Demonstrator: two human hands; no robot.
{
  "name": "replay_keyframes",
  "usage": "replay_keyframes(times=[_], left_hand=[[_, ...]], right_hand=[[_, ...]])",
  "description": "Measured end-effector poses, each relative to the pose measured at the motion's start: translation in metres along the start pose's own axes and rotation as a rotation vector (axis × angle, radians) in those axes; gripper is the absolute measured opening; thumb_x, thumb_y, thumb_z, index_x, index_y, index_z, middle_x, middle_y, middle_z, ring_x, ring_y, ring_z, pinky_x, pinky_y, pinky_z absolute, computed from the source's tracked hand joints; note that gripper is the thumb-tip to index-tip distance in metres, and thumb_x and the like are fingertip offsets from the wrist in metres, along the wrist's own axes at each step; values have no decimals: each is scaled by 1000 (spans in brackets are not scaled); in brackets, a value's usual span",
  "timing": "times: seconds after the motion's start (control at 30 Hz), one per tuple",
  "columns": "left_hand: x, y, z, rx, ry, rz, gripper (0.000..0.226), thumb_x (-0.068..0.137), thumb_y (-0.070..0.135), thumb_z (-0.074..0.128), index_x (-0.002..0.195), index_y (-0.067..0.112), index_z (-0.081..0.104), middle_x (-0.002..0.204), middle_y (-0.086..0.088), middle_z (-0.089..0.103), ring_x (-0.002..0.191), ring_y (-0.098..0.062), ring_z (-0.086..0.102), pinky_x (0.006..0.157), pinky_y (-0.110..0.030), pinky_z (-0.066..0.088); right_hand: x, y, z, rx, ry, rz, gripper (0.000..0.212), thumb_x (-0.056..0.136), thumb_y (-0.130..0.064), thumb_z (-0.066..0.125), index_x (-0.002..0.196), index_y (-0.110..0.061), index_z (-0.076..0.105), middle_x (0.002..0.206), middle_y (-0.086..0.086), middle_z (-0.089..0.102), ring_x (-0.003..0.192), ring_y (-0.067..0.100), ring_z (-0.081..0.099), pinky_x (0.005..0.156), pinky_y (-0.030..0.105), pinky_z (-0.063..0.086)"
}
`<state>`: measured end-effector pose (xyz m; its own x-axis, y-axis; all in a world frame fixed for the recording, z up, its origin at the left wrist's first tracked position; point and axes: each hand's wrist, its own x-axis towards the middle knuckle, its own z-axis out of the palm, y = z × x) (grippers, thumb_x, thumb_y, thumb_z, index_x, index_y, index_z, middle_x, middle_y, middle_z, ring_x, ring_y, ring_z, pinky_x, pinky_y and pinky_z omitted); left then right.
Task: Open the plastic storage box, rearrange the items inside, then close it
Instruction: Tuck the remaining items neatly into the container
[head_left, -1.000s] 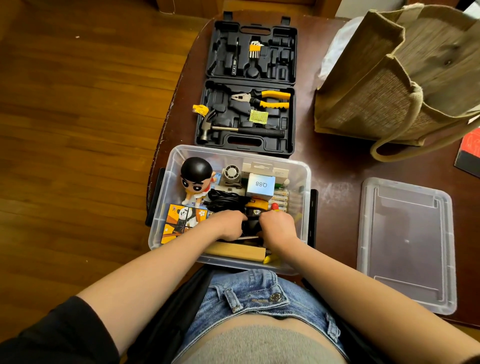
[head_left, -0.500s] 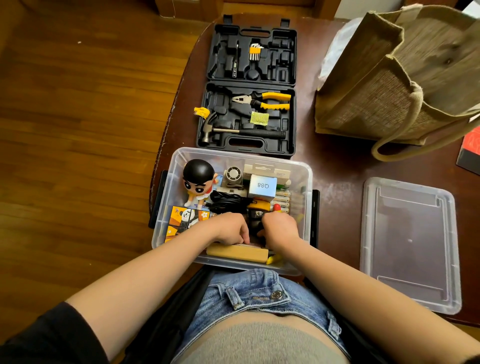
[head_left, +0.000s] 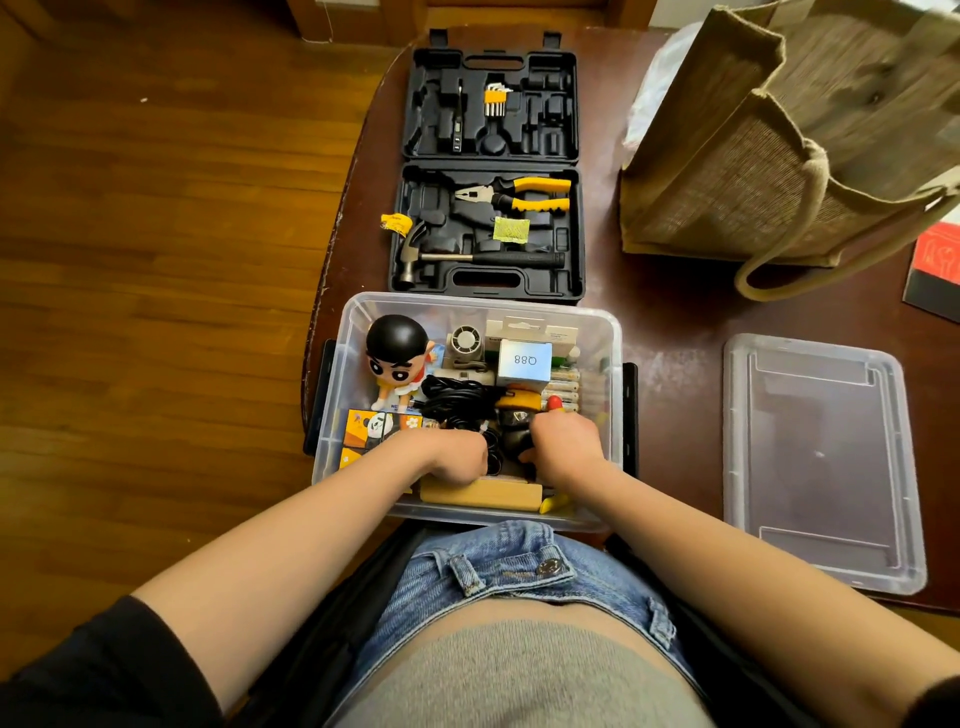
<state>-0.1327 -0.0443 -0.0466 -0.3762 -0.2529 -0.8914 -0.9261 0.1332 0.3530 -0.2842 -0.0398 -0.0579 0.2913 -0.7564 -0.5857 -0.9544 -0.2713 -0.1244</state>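
Head view: both hands, left (head_left: 457, 457) and right (head_left: 563, 447), dug into clear plastic storage box (head_left: 613, 332), 6 o'clock; grips hidden, cannot tell. Tangled black cable (head_left: 457, 397) risked snagging, dragging items out.

Black sleeves (head_left: 104, 670), grey top (head_left: 519, 680), denim shorts (head_left: 498, 577) — probably.

Both forearms reaching forward, left hand (head_left: 460, 457) and right hand (head_left: 566, 447) side by side, fingers curled downward

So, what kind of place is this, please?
Probably a room in a home, not a workshop: a dark wooden table on wood plank flooring, with a woven tote bag and a storage box of toys and household odds.
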Motion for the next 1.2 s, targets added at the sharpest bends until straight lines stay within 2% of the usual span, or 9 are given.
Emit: replay_keyframes(times=[0.2,0.37,0.47,0.57,0.7,0.8,0.93,1.03,1.2], left_hand=[[1,0,-3,-29,-45,-12,15,94,2,36,93,14,45,94,-7,42,85,-18,36,73,-30,30],[-1,2,-4,-43,-28,1,15,97,7,35,97,10,50,97,-9,48,87,-21,43,75,-30,35],[-1,4,-3,-8,-18,3,13,97,5,34,93,8,47,91,-10,46,81,-19,42,63,-23,34],[-2,4,-2,-19,-2,16,13,97,3,35,93,7,47,93,-11,46,84,-20,42,65,-25,34],[-4,3,-1,-13,27,28,15,98,4,35,98,7,49,99,-11,47,90,-20,43,75,-27,33],[-4,2,0,6,37,37,15,98,5,34,100,8,49,100,-11,47,91,-19,43,75,-26,33],[-2,0,1,5,62,49,13,98,6,36,95,10,48,97,-10,47,89,-19,43,75,-28,33],[-3,-2,1,-8,84,55,15,98,7,38,94,12,52,96,-8,50,88,-20,46,77,-31,38],[-5,-3,1,28,113,58,15,96,6,40,89,12,52,91,-8,51,84,-21,47,74,-32,37]], right_hand=[[-1,-2,-3,-5,-47,22,17,91,-26,59,100,-11,63,102,8,66,94,27,63,64,30,42],[-6,-1,-14,-66,17,89,20,87,1,52,105,-4,61,102,11,66,91,30,64,61,33,44],[0,0,-17,-42,93,170,43,85,5,48,127,2,40,101,14,67,87,30,66,51,30,38],[9,0,-18,-53,46,208,51,89,0,47,137,5,29,110,16,65,95,29,65,56,30,42],[14,-1,-19,-31,3,230,39,91,1,43,130,2,38,113,16,63,98,30,64,66,33,49],[9,-2,-28,-15,-3,220,34,88,2,48,122,1,46,112,15,63,98,30,63,64,31,45],[-10,1,-47,-22,-19,137,5,89,-9,57,94,-7,56,99,10,63,85,27,61,60,30,43],[-25,7,-55,127,31,111,22,88,-30,63,81,-14,49,84,4,55,75,24,53,61,30,42],[-37,3,-45,433,93,102,22,86,-31,65,82,-16,50,84,3,61,77,19,54,62,30,39]])
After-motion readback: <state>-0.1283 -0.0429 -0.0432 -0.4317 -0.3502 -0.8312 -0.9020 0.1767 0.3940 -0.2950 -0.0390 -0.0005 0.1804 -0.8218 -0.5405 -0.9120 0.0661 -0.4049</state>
